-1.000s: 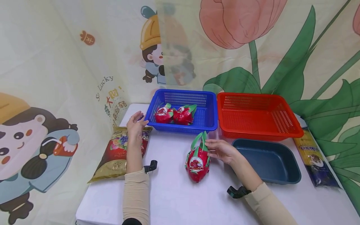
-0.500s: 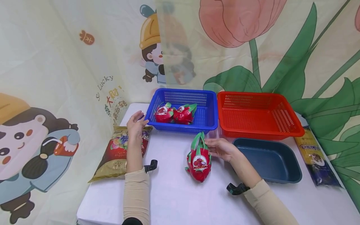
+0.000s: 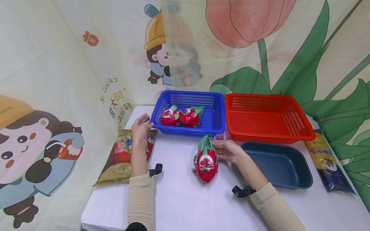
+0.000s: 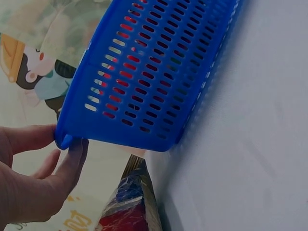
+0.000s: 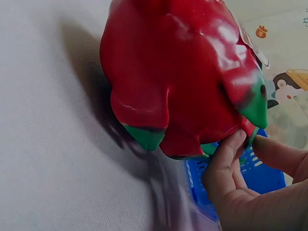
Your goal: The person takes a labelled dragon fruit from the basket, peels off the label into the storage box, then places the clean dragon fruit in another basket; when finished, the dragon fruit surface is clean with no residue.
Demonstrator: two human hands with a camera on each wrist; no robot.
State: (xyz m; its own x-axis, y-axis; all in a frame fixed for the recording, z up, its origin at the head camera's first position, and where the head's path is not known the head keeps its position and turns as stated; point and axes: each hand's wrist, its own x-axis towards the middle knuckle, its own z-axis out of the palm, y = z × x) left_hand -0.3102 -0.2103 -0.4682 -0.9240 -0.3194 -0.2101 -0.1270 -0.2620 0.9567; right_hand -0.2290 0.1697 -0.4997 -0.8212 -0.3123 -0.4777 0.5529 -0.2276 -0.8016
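My left hand (image 3: pixel 140 127) pinches the left front corner of the blue basket (image 3: pixel 188 130); in the left wrist view thumb and fingers (image 4: pixel 67 171) lie on either side of its rim. Two red dragon fruits (image 3: pixel 189 119) with green leaves lie in the left part of that basket. My right hand (image 3: pixel 230 152) pinches a third, labelled dragon fruit (image 3: pixel 206 166) by its green leaves, in front of the basket with its leaf end pointing to the basket. Up close in the right wrist view, the red dragon fruit (image 5: pixel 178 72) casts a shadow on the white cloth.
Right of the blue basket stands a red basket (image 3: pixel 268 139), with a dark blue tray (image 3: pixel 277 166) before it. A yellow and blue packet (image 3: pixel 326 160) lies at the right edge. Under my left forearm is a red and gold candy bag (image 3: pixel 115 165). A patterned curtain hangs behind.
The dragon fruit in my right hand has turned a little and shifted slightly away from me, its label now facing more upright. My left hand stays at the basket corner.
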